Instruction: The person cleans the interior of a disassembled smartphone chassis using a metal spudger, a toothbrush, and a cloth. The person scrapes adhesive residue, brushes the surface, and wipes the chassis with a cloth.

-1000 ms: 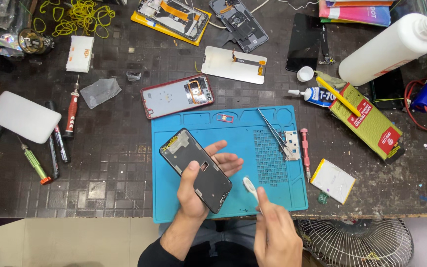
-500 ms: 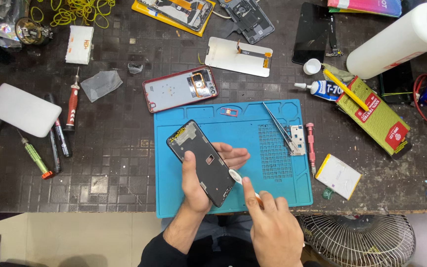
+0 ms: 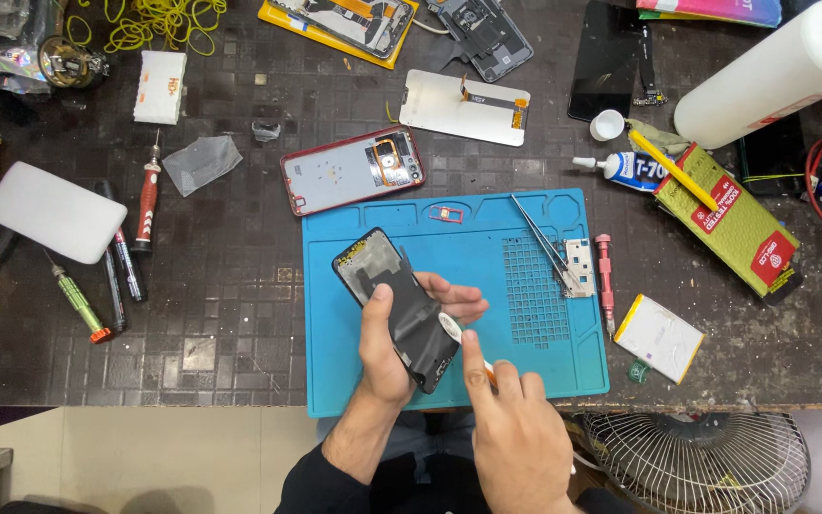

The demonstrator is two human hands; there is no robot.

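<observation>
Dark tiled table carries a blue mat, and over its near edge the two hands work. Left hand is wrapped around a black phone, thumb across its face and fingers behind, holding it tilted above the mat with its top end towards the far left. Right hand is closed on a thin white tool, forefinger stretched along it, the rounded tip touching the phone's right edge near the lower end.

On the mat's right part lie tweezers and a small white part, with a red screwdriver just beside the mat's edge. A red-rimmed phone frame lies just beyond the mat's far left corner. To the right sit a battery, a green box, a glue tube and a big white bottle. Well to the left are several screwdrivers and a white pad. A fan grille shows below the table edge.
</observation>
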